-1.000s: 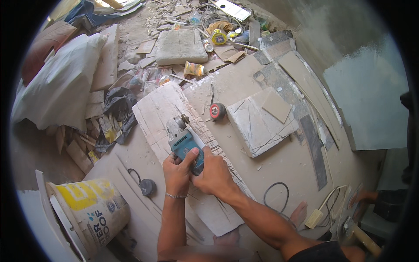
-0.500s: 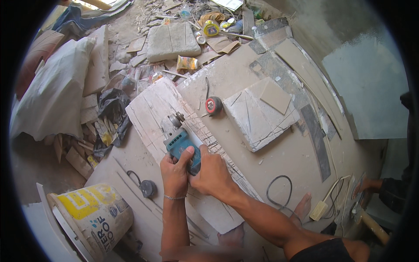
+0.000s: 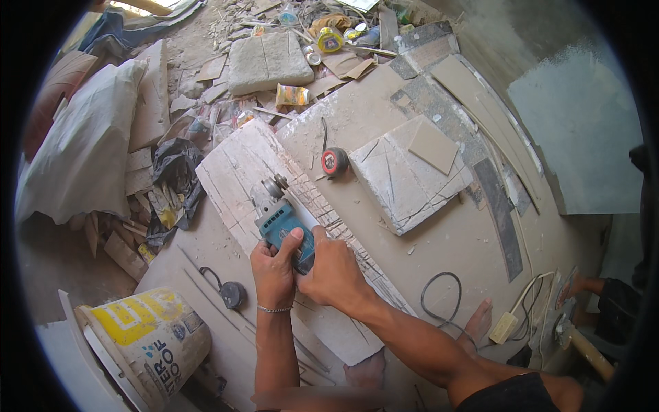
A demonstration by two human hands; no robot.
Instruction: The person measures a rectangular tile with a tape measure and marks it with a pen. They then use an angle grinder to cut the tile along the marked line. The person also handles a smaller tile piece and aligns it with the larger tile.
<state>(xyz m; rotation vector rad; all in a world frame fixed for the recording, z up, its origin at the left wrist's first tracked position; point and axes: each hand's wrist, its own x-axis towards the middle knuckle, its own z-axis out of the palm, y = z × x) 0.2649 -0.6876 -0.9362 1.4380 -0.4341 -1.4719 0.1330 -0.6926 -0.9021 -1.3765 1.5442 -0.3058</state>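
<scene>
A teal angle grinder point(image 3: 283, 225) is held between my two hands over a long pale slab point(image 3: 233, 172) scored with cut lines. My left hand point(image 3: 274, 275) wraps its near left side, thumb on top, with a chain bracelet at the wrist. My right hand point(image 3: 336, 271) is closed round the rear end of the body from the right. The grinder's metal head and spindle point away from me; I make out no large disc on it. Beyond my right hand lie a red and black tape measure point(image 3: 335, 162) and a scored grey block point(image 3: 405, 178) with a small tile point(image 3: 434, 149) on top.
A dirty white and yellow bucket point(image 3: 147, 336) stands at the near left. Rubble, another block point(image 3: 269, 63) and a black plastic bag point(image 3: 177, 180) lie farther off. A power strip point(image 3: 504, 327) and loose cable point(image 3: 458, 292) are at the right, near another person's foot point(image 3: 570, 287).
The view has shifted slightly. My hands and the angle grinder keep the same hold and place over the slab. The other person's foot and leg at the right edge show a little more.
</scene>
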